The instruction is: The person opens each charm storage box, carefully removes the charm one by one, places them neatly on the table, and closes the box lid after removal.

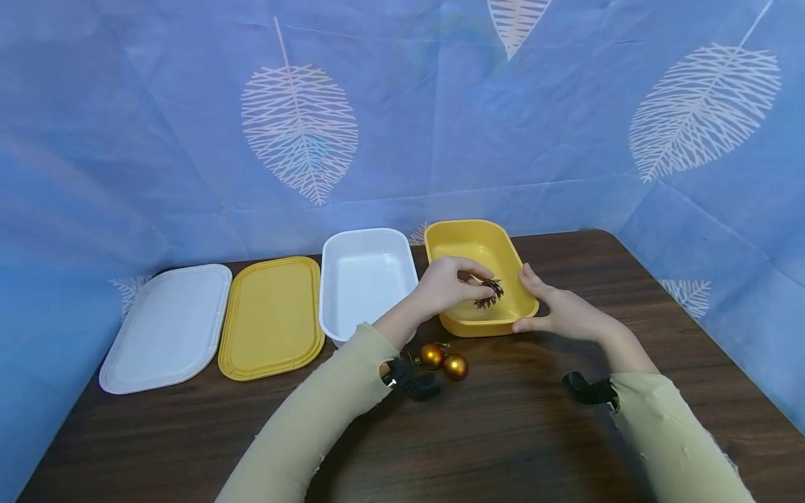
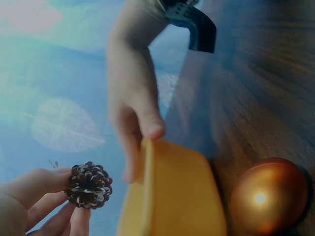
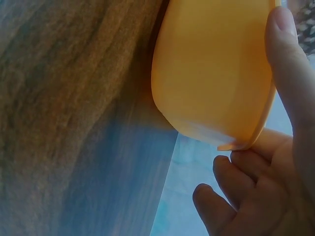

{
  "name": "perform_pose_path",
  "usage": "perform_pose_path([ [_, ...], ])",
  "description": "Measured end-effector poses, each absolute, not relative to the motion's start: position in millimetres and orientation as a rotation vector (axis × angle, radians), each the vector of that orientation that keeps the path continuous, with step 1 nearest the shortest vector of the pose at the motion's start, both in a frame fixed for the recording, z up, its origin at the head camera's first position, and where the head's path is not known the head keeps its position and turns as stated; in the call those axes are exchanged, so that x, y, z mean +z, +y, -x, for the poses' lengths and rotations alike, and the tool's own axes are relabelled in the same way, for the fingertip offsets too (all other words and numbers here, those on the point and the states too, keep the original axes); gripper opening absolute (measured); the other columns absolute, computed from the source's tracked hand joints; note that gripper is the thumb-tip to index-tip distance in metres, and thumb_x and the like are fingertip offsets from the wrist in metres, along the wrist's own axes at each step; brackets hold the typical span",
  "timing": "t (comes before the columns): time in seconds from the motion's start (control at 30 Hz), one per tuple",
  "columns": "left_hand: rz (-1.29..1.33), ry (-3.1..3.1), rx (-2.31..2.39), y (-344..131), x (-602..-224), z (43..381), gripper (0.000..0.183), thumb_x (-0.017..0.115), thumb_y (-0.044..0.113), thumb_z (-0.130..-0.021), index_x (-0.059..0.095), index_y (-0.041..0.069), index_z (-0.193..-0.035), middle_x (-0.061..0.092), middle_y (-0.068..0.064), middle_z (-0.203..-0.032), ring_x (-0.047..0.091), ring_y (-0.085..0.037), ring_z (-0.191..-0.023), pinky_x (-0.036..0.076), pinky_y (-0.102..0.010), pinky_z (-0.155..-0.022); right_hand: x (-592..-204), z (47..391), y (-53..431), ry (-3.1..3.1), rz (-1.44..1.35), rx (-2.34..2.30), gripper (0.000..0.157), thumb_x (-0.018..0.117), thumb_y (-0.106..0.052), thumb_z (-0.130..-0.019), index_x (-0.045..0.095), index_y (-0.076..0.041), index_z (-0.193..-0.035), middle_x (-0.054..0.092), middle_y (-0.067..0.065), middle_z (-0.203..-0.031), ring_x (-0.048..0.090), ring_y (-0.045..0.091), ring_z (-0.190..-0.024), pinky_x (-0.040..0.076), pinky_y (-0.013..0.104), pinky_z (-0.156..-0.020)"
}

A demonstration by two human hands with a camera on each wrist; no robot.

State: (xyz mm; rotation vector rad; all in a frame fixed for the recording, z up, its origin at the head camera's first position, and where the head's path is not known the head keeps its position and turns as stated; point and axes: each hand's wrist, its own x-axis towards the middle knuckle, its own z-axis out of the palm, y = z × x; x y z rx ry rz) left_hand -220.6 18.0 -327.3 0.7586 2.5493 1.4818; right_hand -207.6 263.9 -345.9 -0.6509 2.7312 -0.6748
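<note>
My left hand (image 1: 445,285) pinches a small brown pine cone (image 1: 489,295) over the yellow tub (image 1: 481,328). White-tipped scales and a thin wire loop show on the pine cone (image 2: 88,186) in the left wrist view. At the tub's near right corner, my right hand (image 1: 569,314) grips the rim, its thumb on the near side and fingers along the right side. Two shiny gold ball ornaments (image 1: 455,367) lie on the table in front of the tub, close to the left wrist.
Left of the yellow tub stands a white tub (image 1: 367,279). Farther left, a yellow lid (image 1: 270,318) and a white lid (image 1: 166,328) lie flat on the dark wooden table (image 1: 503,440). A blue cloth with white leaf prints (image 1: 302,133) hangs behind.
</note>
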Motion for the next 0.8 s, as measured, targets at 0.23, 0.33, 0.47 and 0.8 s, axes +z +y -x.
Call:
perform_pose_path([
  [0.23,-0.859,2.437,1.473,-13.9,-315.9,199.4,0.026,0.077,0.019,-0.082,0.073,0.010,-0.106,0.068,0.003,-0.094,0.063,-0.006,-0.083,0.052,-0.020,-0.073,-347.6,206.6,264.5,2.744,0.636,-0.667,0.101,0.068,-0.049,-0.084,0.011,-0.001,-0.151,-0.001,0.016,-0.158,0.019,0.047,-0.136,0.027,0.063,-0.102],
  [0.33,-0.887,2.420,1.453,-31.8,-314.7,187.0,0.026,0.076,0.017,-0.082,0.073,0.009,-0.107,0.068,0.002,-0.094,0.064,-0.007,-0.082,0.052,-0.022,-0.074,-348.7,207.2,265.0,2.740,0.632,-0.673,0.100,0.069,-0.047,-0.084,0.009,-0.002,-0.151,-0.002,0.014,-0.158,0.017,0.046,-0.137,0.026,0.063,-0.102],
  [0.47,-0.869,2.377,1.477,-55.2,-317.8,170.8,0.025,0.076,0.013,-0.082,0.072,0.007,-0.106,0.068,0.000,-0.090,0.065,-0.008,-0.080,0.053,-0.023,-0.076,-349.8,208.3,265.2,2.731,0.629,-0.697,0.102,0.069,-0.047,-0.084,0.008,-0.004,-0.152,-0.004,0.011,-0.158,0.014,0.045,-0.139,0.025,0.063,-0.104],
  [0.8,-1.004,2.290,1.422,-93.5,-340.0,142.4,0.024,0.076,0.008,-0.082,0.072,0.007,-0.105,0.067,0.002,-0.100,0.063,-0.009,-0.083,0.054,-0.027,-0.077,-348.7,207.0,265.1,2.723,0.641,-0.720,0.103,0.068,-0.051,-0.083,0.008,-0.004,-0.152,-0.004,0.011,-0.158,0.015,0.046,-0.138,0.024,0.064,-0.103],
])
